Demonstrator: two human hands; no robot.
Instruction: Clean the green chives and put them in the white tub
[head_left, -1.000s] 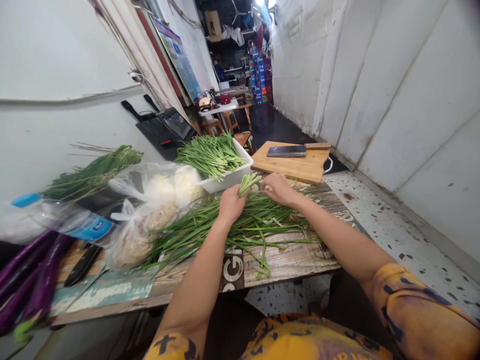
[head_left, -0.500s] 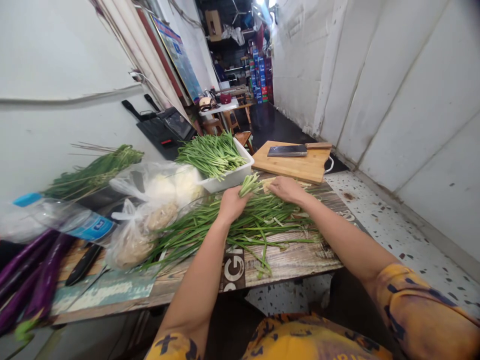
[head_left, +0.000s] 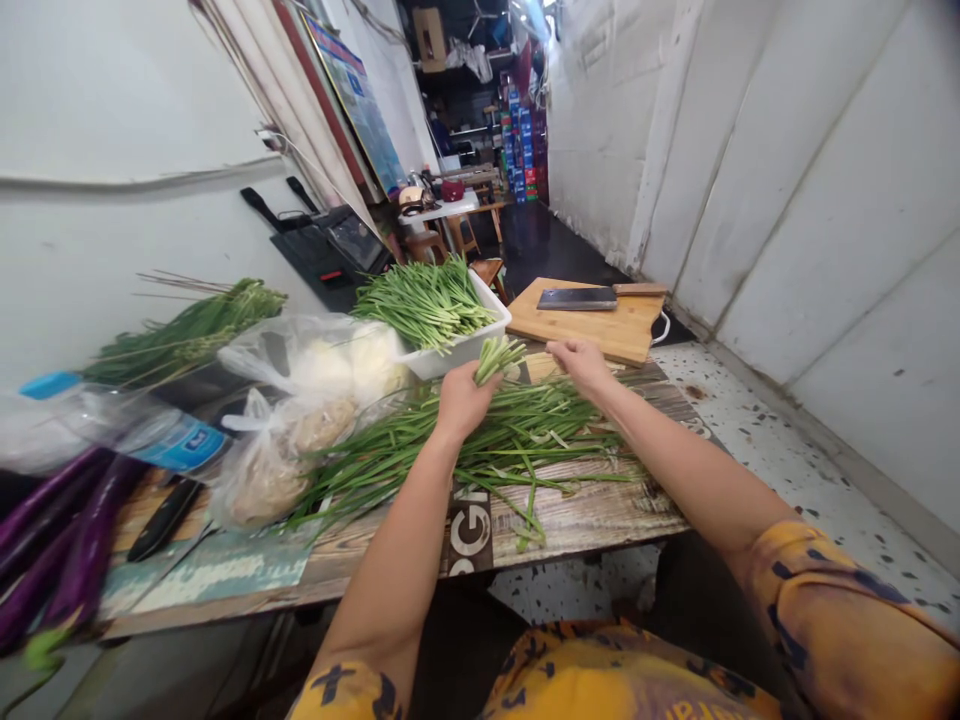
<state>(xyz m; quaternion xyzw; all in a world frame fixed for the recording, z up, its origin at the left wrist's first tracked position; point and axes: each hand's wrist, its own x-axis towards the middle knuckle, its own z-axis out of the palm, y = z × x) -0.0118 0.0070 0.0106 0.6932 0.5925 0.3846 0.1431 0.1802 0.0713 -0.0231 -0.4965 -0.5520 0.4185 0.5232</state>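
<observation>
My left hand (head_left: 463,402) is closed around a small bunch of green stalks (head_left: 499,358), their pale cut ends pointing up and right. Just right of the bunch, my right hand (head_left: 579,362) is held with its fingers pinched together; anything between the fingertips is too small to make out. Beneath both hands, long loose green stalks (head_left: 487,440) lie spread over the wood-patterned table (head_left: 577,515). A white bin (head_left: 457,358) heaped with more green stalks (head_left: 424,302) stands behind my left hand.
A cleaver (head_left: 577,299) rests on a wooden cutting board (head_left: 626,335) at the back right. To the left are plastic bags of vegetables (head_left: 277,475), a water bottle (head_left: 169,440), purple eggplants (head_left: 94,540), a black-handled knife (head_left: 163,520) and a leafy green bundle (head_left: 187,335).
My right hand has moved slightly up and away from the bunch, widening the gap. My left hand still holds the bunch, and the view has shifted a little.
</observation>
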